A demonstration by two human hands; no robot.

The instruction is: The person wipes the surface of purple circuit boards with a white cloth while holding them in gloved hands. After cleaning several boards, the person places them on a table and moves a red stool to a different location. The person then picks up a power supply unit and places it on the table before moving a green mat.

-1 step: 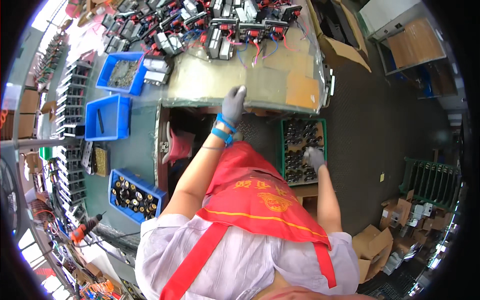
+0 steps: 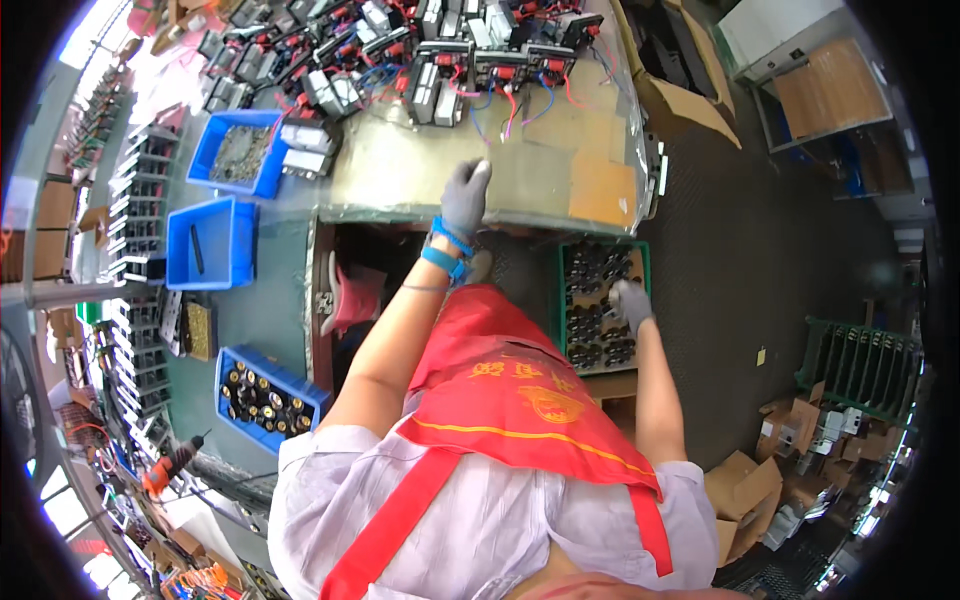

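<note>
My left hand point(image 2: 463, 203), in a grey glove with blue bands at the wrist, is held by the front edge of the worktable point(image 2: 400, 175). Its fingers are curled in and the thumb lies on top; whatever they may enclose is hidden. My right hand point(image 2: 630, 302), also gloved in grey, reaches over the right side of a green crate point(image 2: 645, 262). Rows of small black parts point(image 2: 590, 323) lie on a brown layer inside it. The fingers look bent together among these parts, and I cannot make out what is in them.
Grey-and-black assemblies with red parts and loose wires point(image 2: 440, 85) crowd the table's far side. At left stand blue bins point(image 2: 243, 262), one holding black and brass-coloured parts point(image 2: 262, 398). A drill point(image 2: 170, 467) hangs lower left. Open cartons point(image 2: 745, 490) stand at lower right.
My right hand has moved slightly up, toward the far end of the crate. My left hand stays curled at the table edge, and the whole view has shifted a little.
</note>
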